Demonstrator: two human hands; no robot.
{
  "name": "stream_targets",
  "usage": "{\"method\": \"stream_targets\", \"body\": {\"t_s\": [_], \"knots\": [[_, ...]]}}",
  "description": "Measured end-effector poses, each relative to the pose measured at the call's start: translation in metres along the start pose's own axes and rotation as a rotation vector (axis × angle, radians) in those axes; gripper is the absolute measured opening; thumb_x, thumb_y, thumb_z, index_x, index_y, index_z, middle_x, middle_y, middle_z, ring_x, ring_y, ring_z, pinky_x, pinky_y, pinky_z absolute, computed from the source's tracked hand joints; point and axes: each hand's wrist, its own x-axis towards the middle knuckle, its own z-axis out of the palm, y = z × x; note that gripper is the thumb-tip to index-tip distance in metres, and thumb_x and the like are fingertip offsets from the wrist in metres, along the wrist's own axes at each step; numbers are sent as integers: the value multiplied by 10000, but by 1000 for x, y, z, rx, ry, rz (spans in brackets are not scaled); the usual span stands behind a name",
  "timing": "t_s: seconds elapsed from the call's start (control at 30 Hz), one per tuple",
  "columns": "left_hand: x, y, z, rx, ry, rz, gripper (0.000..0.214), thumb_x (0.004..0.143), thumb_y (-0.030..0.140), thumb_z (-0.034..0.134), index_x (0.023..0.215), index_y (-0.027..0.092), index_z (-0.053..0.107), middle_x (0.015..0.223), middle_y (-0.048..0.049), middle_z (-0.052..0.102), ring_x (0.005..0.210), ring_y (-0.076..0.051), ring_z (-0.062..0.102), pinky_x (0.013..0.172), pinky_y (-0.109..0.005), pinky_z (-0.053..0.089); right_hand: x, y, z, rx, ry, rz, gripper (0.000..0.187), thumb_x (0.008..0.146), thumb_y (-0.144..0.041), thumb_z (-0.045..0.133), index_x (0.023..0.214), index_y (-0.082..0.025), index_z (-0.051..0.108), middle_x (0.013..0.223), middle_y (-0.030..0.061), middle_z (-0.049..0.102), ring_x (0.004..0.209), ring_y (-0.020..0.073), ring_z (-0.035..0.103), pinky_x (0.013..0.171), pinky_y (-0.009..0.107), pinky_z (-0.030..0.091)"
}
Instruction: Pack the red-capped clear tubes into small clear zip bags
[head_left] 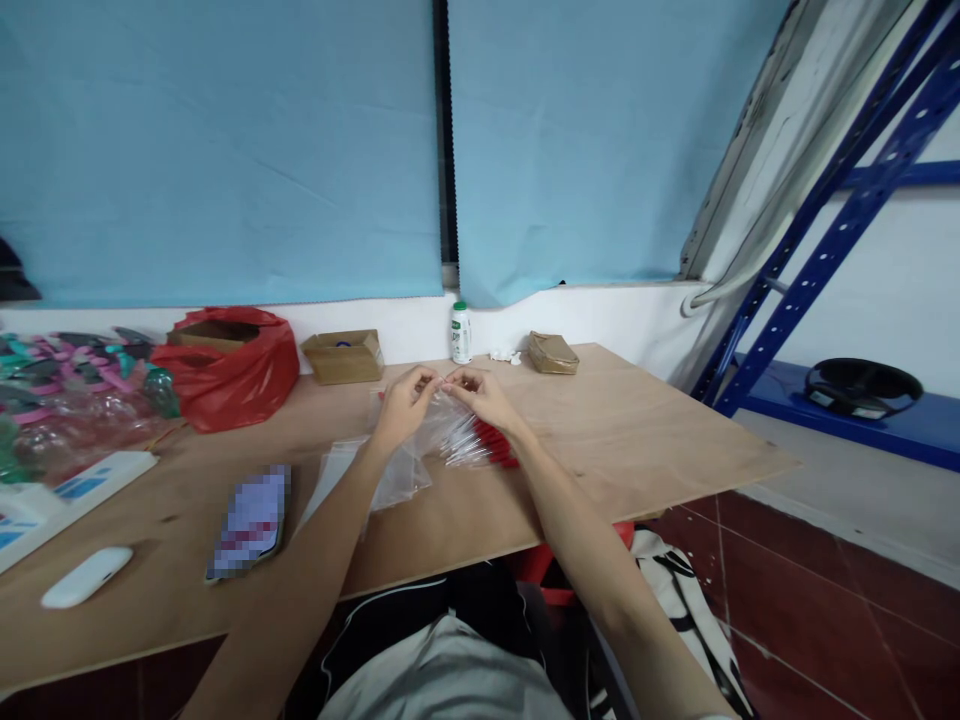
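Observation:
Both hands meet above the middle of the wooden table (pixel 622 440), fingertips almost touching. My left hand (pixel 409 398) pinches the top edge of a clear plastic bag (pixel 439 425). From the other side my right hand (pixel 480 392) grips the same edge, its thumb and fingers pressed together. The bag hangs down between them. Below and just right of it lie several clear-and-red thin pieces (pixel 487 445), partly hidden by my right wrist. More flat clear bags (pixel 397 480) are spread on the table beside my left forearm.
On the left are a phone (pixel 251 520), a white case (pixel 88 577), a power strip (pixel 112 480), spray bottles (pixel 105 410) and a red bag (pixel 240 370). Along the wall stand an open cardboard box (pixel 345 358), a green-capped bottle (pixel 460 335) and a brown package (pixel 553 353). Blue shelving (pixel 847 410) rises right.

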Motion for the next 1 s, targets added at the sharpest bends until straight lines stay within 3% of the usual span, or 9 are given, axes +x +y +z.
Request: {"method": "stream_targets", "body": {"t_s": [0.23,0.53,0.7,1.0], "knots": [[0,-1,0,-86,54,-81,276,981,478,598,956,211,664,868,-24,706,753,-164,651,727,-279,507,0,3,0,0,18,51,454,819,-616,761,902,-174,696,814,6,648,704,135,510,669,262,393],[-1,3,-4,41,-2,24,232,979,426,616,953,215,710,953,-49,749,879,-196,671,812,-303,498,-1,-1,1,-32,10,9,436,856,-600,734,880,-167,685,775,-8,610,714,136,514,696,267,394],[-1,1,-5,51,74,-18,242,983,427,599,945,210,698,931,-47,743,855,-192,662,803,-295,504,0,2,-1,1,26,40,452,828,-609,756,904,-169,692,821,8,644,726,141,518,688,266,395],[0,0,-11,106,138,8,259,981,455,600,932,215,688,918,-51,733,840,-193,661,764,-295,497,0,3,-1,-10,55,13,467,831,-648,741,907,-190,690,695,-33,507,650,132,439,618,265,346]]}}
